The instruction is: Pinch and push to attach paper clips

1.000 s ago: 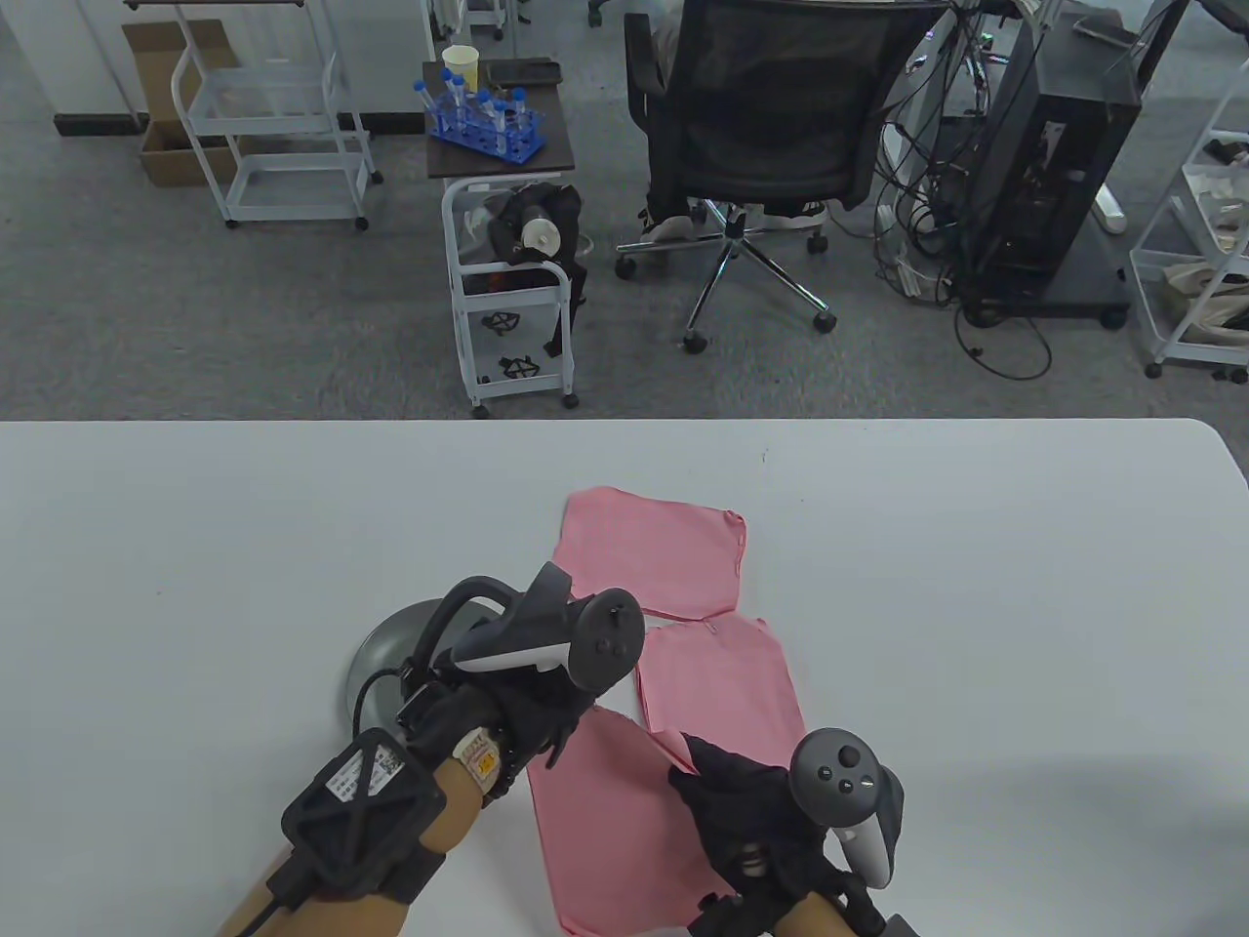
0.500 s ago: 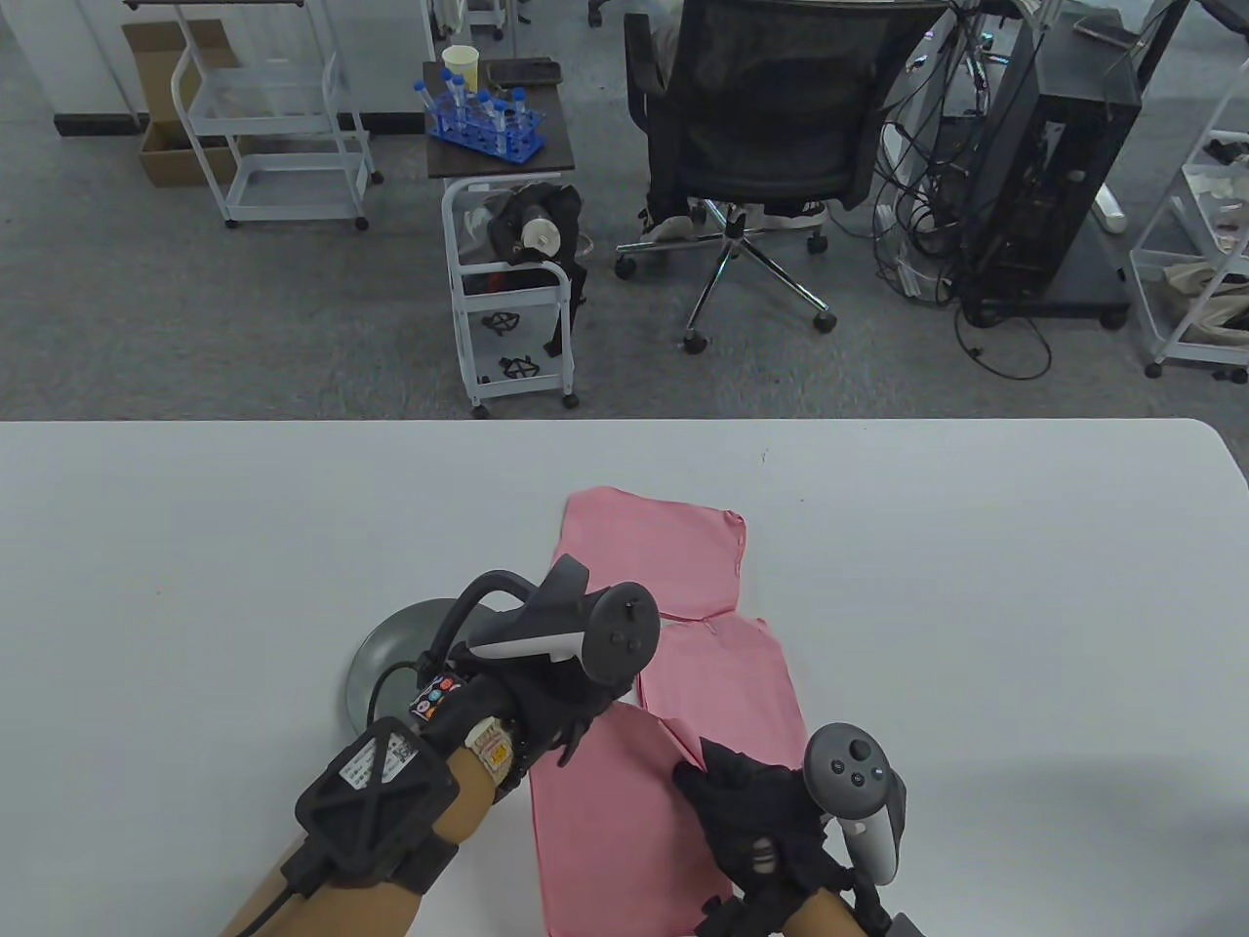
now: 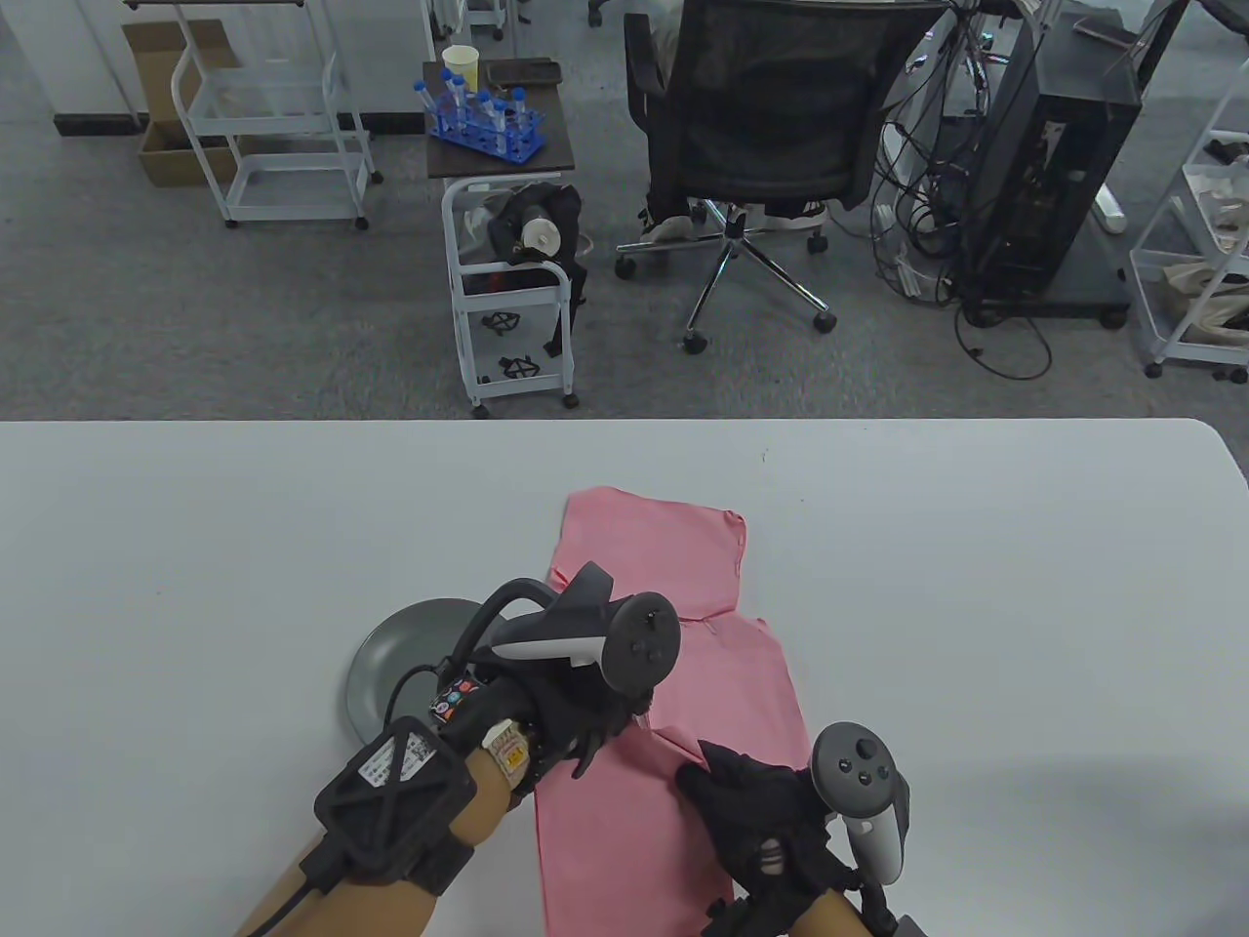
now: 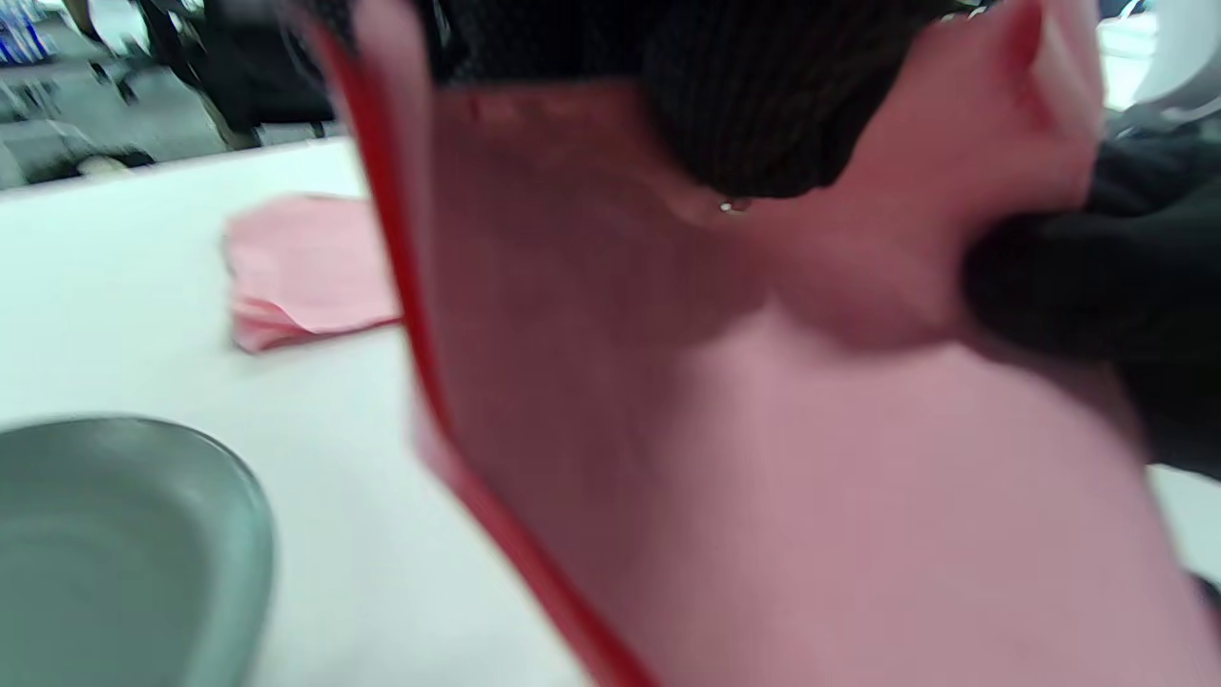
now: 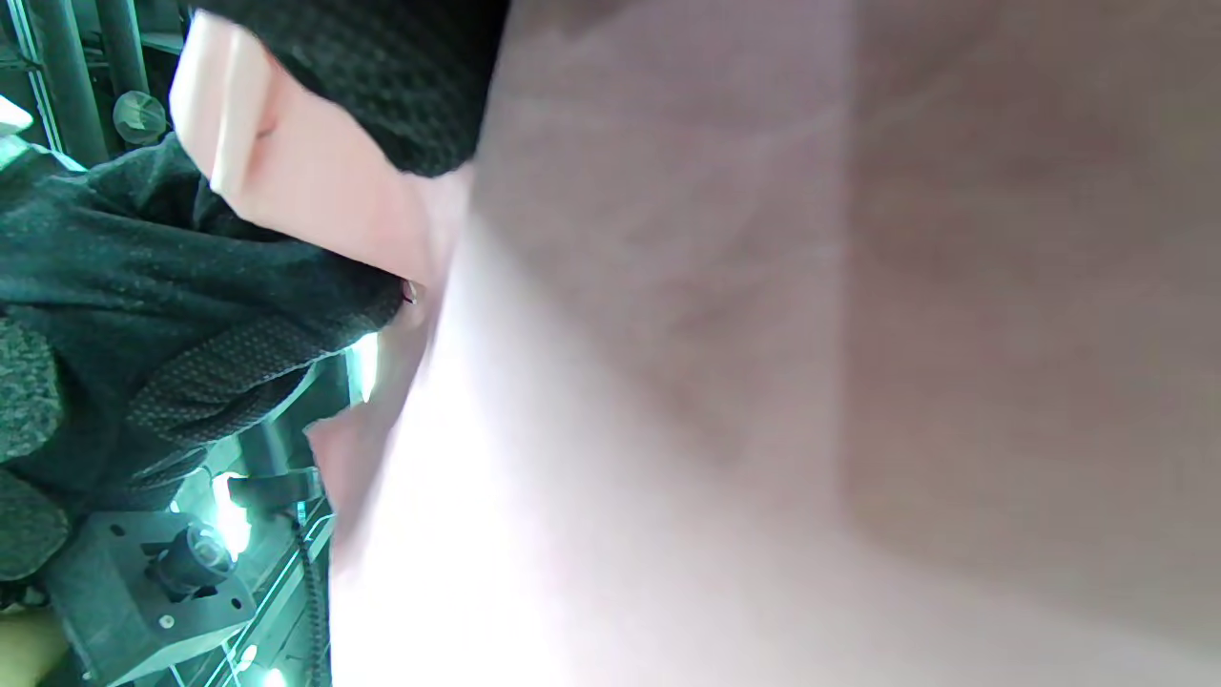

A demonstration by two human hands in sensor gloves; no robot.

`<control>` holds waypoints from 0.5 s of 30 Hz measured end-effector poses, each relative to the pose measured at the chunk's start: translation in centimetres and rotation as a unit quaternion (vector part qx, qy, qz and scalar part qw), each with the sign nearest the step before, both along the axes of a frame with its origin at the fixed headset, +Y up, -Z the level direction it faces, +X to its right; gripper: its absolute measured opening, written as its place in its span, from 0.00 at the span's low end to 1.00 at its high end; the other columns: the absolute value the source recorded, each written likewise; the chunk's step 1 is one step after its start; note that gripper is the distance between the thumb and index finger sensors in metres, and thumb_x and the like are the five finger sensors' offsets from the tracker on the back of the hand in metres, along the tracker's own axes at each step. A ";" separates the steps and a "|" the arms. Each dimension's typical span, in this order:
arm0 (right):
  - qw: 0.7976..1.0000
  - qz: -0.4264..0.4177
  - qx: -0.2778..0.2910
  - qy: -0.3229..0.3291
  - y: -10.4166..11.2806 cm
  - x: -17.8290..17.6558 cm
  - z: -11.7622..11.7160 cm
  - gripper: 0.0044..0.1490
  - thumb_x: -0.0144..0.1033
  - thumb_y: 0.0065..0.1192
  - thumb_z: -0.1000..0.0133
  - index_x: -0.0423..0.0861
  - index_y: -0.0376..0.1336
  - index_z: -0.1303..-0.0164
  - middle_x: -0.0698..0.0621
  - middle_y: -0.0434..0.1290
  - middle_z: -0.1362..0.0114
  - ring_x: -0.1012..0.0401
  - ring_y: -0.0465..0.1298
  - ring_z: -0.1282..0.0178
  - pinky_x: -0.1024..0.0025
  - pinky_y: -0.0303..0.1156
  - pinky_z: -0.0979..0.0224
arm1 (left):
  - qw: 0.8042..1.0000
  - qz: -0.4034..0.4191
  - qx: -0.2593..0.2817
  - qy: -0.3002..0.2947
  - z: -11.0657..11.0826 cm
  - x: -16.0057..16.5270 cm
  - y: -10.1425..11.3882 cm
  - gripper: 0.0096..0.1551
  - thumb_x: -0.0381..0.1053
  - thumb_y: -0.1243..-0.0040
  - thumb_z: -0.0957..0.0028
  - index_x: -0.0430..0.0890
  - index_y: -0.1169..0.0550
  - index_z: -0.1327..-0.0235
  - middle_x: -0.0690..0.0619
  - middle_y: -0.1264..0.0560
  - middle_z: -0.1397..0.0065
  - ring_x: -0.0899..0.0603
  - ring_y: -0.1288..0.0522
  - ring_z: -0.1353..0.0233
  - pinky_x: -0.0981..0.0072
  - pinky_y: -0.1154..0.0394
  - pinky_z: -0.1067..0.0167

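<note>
Left hand: my left hand (image 3: 571,712) was at the top edge of the nearest pink paper stack (image 3: 624,830), fingers (image 4: 763,114) curled down over that edge and gripping it; the left wrist view showed a small metal glint, probably a paper clip (image 4: 734,204), just under the fingertip, too blurred to confirm.
Right hand: my right hand (image 3: 756,805) held the same stack at its right edge, fingers (image 5: 382,76) closed on the paper just beside my left fingertips; what else they pinched could not be told.
Held stack: lifted off the table (image 3: 195,508) at the gripped corner, per the left wrist view; its lower part ran toward me between both wrists.
Second stack: a pink paper stack (image 3: 727,673) lay just ahead of both hands, touching the held one.
Third stack: another pink stack (image 3: 664,556) lay beyond the second, further ahead of my left hand.
Dish: a grey round dish (image 3: 400,659) sat just to the left of my left hand; contents not discernible.
Trackers: one on the back of each hand, left (image 3: 605,639) and right (image 3: 864,791).
</note>
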State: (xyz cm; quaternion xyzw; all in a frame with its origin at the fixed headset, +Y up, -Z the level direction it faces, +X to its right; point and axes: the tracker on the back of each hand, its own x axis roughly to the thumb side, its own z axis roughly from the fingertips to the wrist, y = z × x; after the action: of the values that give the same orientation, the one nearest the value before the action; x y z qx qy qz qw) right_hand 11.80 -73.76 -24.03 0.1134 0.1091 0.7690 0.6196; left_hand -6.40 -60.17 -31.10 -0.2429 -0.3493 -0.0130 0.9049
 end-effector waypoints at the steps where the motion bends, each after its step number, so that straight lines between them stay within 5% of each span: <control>1: 1.000 -0.001 0.000 0.001 0.0 0.0 0.0 0.25 0.39 0.60 0.51 0.41 0.67 0.46 0.50 0.83 0.57 0.56 0.86 0.67 0.57 0.80 0.47 | 1.000 0.005 -0.011 0.002 -0.1 -0.2 -0.2 0.21 0.47 0.30 0.61 0.52 0.14 0.52 0.51 0.16 0.44 0.43 0.18 0.43 0.45 0.27 0.38; 5: 1.000 0.007 0.002 0.003 0.0 -0.1 0.1 0.26 0.40 0.61 0.50 0.42 0.66 0.44 0.49 0.83 0.55 0.55 0.86 0.64 0.56 0.79 0.46 | 0.999 0.023 -0.035 0.018 -0.8 -1.5 -0.8 0.20 0.48 0.32 0.61 0.54 0.14 0.53 0.52 0.16 0.45 0.45 0.17 0.44 0.46 0.27 0.38; 9: 0.997 0.057 -0.045 0.038 -0.1 0.0 0.2 0.35 0.45 0.64 0.51 0.42 0.59 0.37 0.46 0.78 0.42 0.52 0.85 0.54 0.52 0.77 0.42 | 0.997 0.039 -0.036 0.057 -1.9 -3.6 -0.8 0.20 0.48 0.33 0.60 0.54 0.14 0.53 0.51 0.16 0.45 0.45 0.17 0.44 0.46 0.27 0.39; 15: 0.996 0.076 -0.036 0.020 -0.2 0.2 0.0 0.26 0.39 0.65 0.51 0.43 0.66 0.44 0.49 0.82 0.50 0.55 0.86 0.59 0.55 0.79 0.44 | 0.985 0.116 -0.090 0.091 -2.3 -6.1 -2.0 0.21 0.48 0.32 0.60 0.52 0.14 0.52 0.50 0.16 0.46 0.44 0.17 0.45 0.46 0.26 0.39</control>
State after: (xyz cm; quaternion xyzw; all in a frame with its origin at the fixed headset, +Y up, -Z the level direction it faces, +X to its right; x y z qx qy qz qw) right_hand 12.00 -73.97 -24.06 0.0975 0.1575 0.8072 0.5604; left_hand -12.46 -62.12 -33.38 -0.2813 -0.2914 0.1454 0.9027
